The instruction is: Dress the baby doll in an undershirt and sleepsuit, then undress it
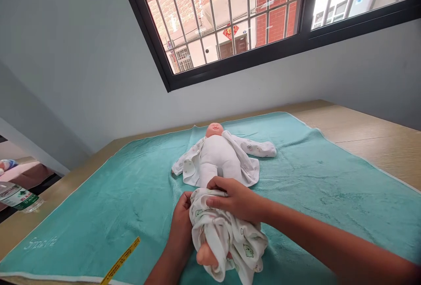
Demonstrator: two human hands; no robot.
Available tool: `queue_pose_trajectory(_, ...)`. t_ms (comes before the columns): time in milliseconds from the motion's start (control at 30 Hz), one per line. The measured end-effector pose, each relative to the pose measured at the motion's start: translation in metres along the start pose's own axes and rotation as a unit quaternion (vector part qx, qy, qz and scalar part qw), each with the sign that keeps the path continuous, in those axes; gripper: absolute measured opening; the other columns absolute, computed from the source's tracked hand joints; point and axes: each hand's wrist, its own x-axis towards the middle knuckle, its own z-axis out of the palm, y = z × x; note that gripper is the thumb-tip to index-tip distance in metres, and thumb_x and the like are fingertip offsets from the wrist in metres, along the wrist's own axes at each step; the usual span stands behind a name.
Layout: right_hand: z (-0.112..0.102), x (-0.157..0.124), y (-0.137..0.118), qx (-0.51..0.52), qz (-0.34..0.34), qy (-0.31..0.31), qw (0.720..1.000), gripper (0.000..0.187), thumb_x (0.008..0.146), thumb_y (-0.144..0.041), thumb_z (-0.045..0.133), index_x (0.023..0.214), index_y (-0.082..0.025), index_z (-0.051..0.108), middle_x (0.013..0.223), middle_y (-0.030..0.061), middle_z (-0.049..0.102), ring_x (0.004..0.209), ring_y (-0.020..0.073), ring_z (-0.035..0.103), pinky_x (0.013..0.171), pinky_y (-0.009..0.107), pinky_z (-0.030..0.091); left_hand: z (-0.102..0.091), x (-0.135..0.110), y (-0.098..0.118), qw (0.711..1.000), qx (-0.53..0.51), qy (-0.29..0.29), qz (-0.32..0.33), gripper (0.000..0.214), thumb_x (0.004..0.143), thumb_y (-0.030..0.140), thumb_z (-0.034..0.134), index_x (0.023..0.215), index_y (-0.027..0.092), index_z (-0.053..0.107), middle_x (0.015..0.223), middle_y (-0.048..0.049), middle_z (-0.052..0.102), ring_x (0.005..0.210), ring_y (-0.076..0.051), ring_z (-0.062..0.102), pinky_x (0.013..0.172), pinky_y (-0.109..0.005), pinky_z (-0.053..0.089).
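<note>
A baby doll with a white cloth body lies on its back on a teal towel, head toward the wall. Its printed white jacket is spread open, both sleeves on the arms. Bunched around the lower legs are white baby pants with green animal prints; one doll foot pokes out of them. My right hand grips the upper edge of the pants between thumb and fingers. On the other side my left hand is closed on the pants' left edge, its fingertips partly hidden.
A yellow tape strip lies on the towel at the front left. A plastic bottle lies at the left table edge. Wooden tabletop shows around the towel. Behind stand a wall and a barred window.
</note>
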Motion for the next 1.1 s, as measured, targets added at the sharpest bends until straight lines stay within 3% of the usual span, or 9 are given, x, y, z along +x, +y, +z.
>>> queue_pose_trajectory(167, -0.044, 0.002, 0.003, -0.04, 0.055, -0.103, 0.992, 0.04, 0.09, -0.052, 0.046, 0.096, -0.017, 0.063, 0.086, 0.0007, 0.059, 0.076, 0.0126, 0.051, 0.066, 0.023, 0.039, 0.007, 0.021, -0.004, 0.998, 0.023, 0.03, 0.053, 0.031, 0.064, 0.035, 0.073, 0.083, 0.02, 0.055, 0.073, 0.0028, 0.063, 0.064, -0.013, 0.055, 0.06, -0.023, 0.043)
queue_pose_trajectory(300, -0.082, 0.001, 0.011, -0.141, 0.112, -0.233, 0.956, 0.028, 0.074, -0.043, 0.068, 0.081, -0.017, 0.062, 0.069, -0.0041, 0.053, 0.062, 0.0094, 0.043, 0.054, 0.021, 0.03, 0.01, 0.028, 0.001, 0.997, 0.05, 0.01, 0.063, 0.03, 0.069, 0.038, 0.071, 0.086, 0.019, 0.054, 0.106, -0.0066, 0.067, 0.082, -0.017, 0.06, 0.073, -0.028, 0.045)
queue_pose_trajectory(367, -0.09, -0.001, 0.012, -0.174, 0.107, -0.252, 0.946, 0.026, 0.067, -0.038, 0.073, 0.079, -0.018, 0.061, 0.068, -0.0054, 0.052, 0.06, 0.0091, 0.042, 0.053, 0.02, 0.03, 0.011, 0.03, 0.003, 0.996, 0.057, -0.016, 0.065, 0.029, 0.072, 0.04, 0.069, 0.084, 0.019, 0.054, 0.115, -0.0086, 0.064, 0.088, -0.019, 0.059, 0.079, -0.029, 0.045)
queue_pose_trajectory(500, -0.08, -0.005, 0.005, -0.307, 0.119, -0.137, 0.934, 0.015, 0.068, -0.03, 0.066, 0.072, -0.018, 0.059, 0.069, -0.0024, 0.052, 0.06, 0.011, 0.043, 0.054, 0.023, 0.028, 0.011, 0.033, 0.005, 0.993, 0.061, -0.034, 0.091, 0.028, 0.072, 0.04, 0.069, 0.081, 0.019, 0.055, 0.104, -0.0071, 0.066, 0.087, -0.019, 0.058, 0.08, -0.03, 0.044)
queue_pose_trajectory(600, -0.064, -0.009, 0.001, -0.393, 0.08, 0.002, 0.916, 0.006, 0.066, -0.018, 0.061, 0.072, -0.016, 0.06, 0.097, 0.0052, 0.055, 0.074, 0.0147, 0.05, 0.06, 0.025, 0.031, 0.01, 0.036, 0.0, 0.99, 0.08, -0.008, 0.112, 0.024, 0.074, 0.038, 0.068, 0.079, 0.019, 0.053, 0.084, -0.0017, 0.063, 0.077, -0.017, 0.056, 0.073, -0.027, 0.044)
queue_pose_trajectory(700, -0.056, -0.008, 0.006, -0.404, 0.02, 0.043, 0.914, 0.013, 0.063, -0.01, 0.06, 0.074, -0.015, 0.061, 0.119, 0.0076, 0.049, 0.081, 0.0145, 0.053, 0.063, 0.025, 0.033, 0.006, 0.04, -0.012, 0.986, 0.11, -0.007, 0.124, 0.022, 0.076, 0.037, 0.065, 0.082, 0.02, 0.053, 0.077, 0.0005, 0.06, 0.071, -0.016, 0.054, 0.069, -0.027, 0.044)
queue_pose_trajectory(800, -0.056, -0.003, 0.023, -0.391, -0.011, 0.063, 0.918, 0.009, 0.064, -0.008, 0.059, 0.069, -0.015, 0.057, 0.109, 0.0054, 0.054, 0.071, 0.0107, 0.051, 0.061, 0.025, 0.032, 0.0, 0.048, -0.023, 0.977, 0.139, -0.038, 0.155, 0.027, 0.076, 0.036, 0.066, 0.094, 0.019, 0.057, 0.102, -0.0065, 0.064, 0.089, -0.021, 0.059, 0.078, -0.031, 0.047)
queue_pose_trajectory(933, -0.055, 0.006, 0.054, -0.346, -0.04, 0.14, 0.927, 0.01, 0.067, -0.007, 0.056, 0.066, -0.016, 0.05, 0.085, 0.0017, 0.056, 0.068, 0.0107, 0.047, 0.061, 0.024, 0.031, -0.005, 0.065, -0.026, 0.951, 0.188, -0.072, 0.235, 0.03, 0.079, 0.03, 0.061, 0.108, 0.022, 0.06, 0.143, -0.0098, 0.045, 0.125, -0.026, 0.047, 0.097, -0.036, 0.042)
queue_pose_trajectory(1100, -0.054, 0.012, 0.08, -0.189, -0.063, 0.177, 0.964, 0.009, 0.067, -0.008, 0.055, 0.07, -0.016, 0.053, 0.071, -0.002, 0.054, 0.068, 0.0109, 0.046, 0.062, 0.023, 0.033, -0.007, 0.089, -0.016, 0.946, 0.218, -0.086, 0.224, 0.015, 0.083, 0.025, 0.05, 0.09, 0.021, 0.062, 0.118, -0.0069, 0.064, 0.104, -0.022, 0.059, 0.089, -0.033, 0.045)
